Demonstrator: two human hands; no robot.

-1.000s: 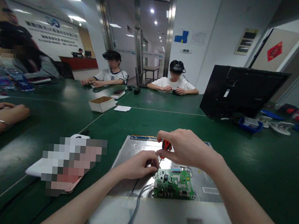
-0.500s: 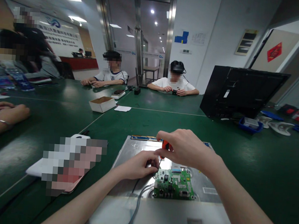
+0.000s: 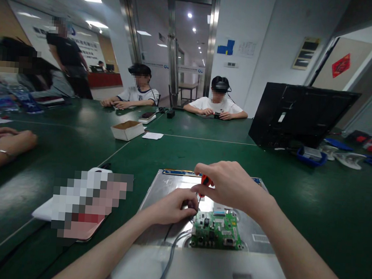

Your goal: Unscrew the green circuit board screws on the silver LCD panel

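Note:
My right hand (image 3: 230,181) grips the red-and-black handle of a screwdriver (image 3: 205,181) held upright. Its thin shaft points down at the upper left corner of a green circuit board (image 3: 219,232). Beside the tip, my left hand (image 3: 176,204) has its thumb and fingers pinched together at that corner; what lies between them is hidden. The board sits on the silvery back of a flat display panel (image 3: 202,268), which lies on the table. A grey cable (image 3: 171,257) runs from the board's left side toward me.
Two phones, one white (image 3: 44,208) and one pink (image 3: 87,230), lie on the green table (image 3: 133,157) at left. Another person's hands (image 3: 13,142) rest farther left. A white open box (image 3: 127,131), a black monitor (image 3: 302,115) and a blue tray (image 3: 312,159) stand beyond.
My hands, the screwdriver and the board keep nearly the same places. In the background at left, a standing person in black has moved to the right.

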